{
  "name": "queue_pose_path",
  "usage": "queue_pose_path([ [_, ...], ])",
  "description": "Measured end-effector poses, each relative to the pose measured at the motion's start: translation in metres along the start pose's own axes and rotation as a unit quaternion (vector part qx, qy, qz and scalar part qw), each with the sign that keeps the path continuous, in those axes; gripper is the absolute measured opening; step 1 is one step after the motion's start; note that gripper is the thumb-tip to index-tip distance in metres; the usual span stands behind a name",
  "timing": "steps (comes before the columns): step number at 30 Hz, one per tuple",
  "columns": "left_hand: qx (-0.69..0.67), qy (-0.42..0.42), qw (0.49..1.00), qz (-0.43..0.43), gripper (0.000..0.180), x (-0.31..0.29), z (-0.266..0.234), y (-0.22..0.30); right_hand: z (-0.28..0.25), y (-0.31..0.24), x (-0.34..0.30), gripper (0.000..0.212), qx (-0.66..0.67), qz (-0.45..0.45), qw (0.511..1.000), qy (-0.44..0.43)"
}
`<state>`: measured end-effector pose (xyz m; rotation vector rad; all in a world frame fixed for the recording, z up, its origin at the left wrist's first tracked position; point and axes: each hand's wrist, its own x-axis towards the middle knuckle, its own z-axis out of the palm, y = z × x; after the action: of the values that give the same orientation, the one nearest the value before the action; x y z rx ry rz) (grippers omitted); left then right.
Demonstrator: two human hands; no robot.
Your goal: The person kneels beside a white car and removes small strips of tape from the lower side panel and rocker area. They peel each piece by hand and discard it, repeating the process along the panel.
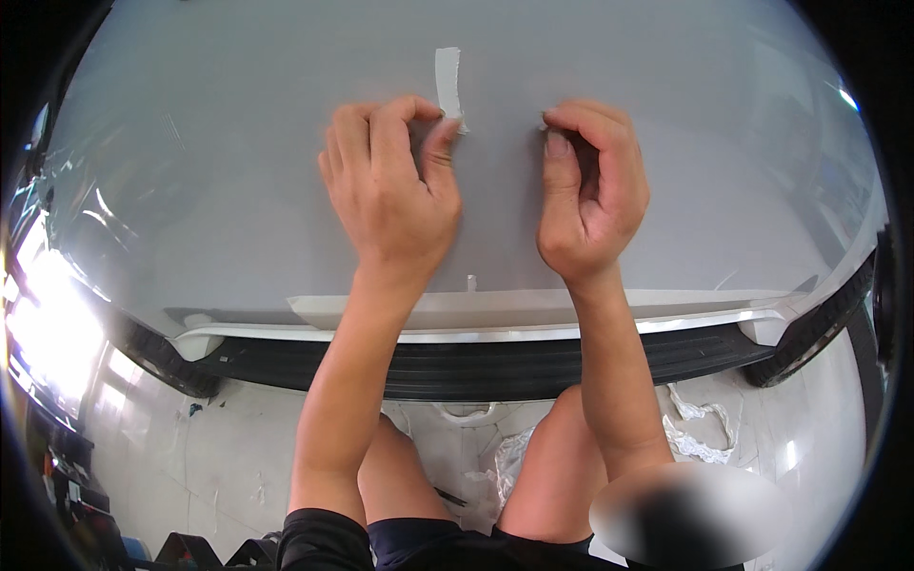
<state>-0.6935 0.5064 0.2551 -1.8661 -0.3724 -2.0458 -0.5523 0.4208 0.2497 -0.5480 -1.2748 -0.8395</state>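
Observation:
A short strip of white tape [447, 76] with ragged edges stands upright against the grey car body panel [248, 57]. At its lower end, the thumb and index finger of my left hand [392, 186] are pinched together on it. Apart from it, to the right, my right hand [600, 181] is closed in a pinch just off the panel. A tiny pale bit shows at those fingertips, too small to name. The other fingers of both hands are curled in.
Along the panel's bottom runs a pale strip [428, 309], with a small white scrap [471, 283] above it. Below is a black ribbed side step [466, 369] between two tyres. Crumpled white scraps [700, 419] lie on the tiled floor by my knees.

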Motion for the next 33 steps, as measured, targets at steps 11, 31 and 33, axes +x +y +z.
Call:
queue_pose_path([
  [11, -0.076, -0.051, 0.993, 0.076, 0.022, 0.007, -0.018, 0.001, 0.000, 0.001, -0.004, 0.023, 0.037, 0.010, 0.999, 0.038],
  [31, -0.065, -0.091, 0.992, 0.062, 0.013, 0.007, -0.021, -0.004, -0.009, -0.006, -0.027, 0.022, 0.096, 0.065, 0.991, 0.061],
  [33, -0.057, -0.125, 0.989, 0.053, 0.015, 0.006, -0.031, -0.002, -0.009, -0.005, -0.027, 0.022, 0.099, 0.060, 0.991, 0.060],
])
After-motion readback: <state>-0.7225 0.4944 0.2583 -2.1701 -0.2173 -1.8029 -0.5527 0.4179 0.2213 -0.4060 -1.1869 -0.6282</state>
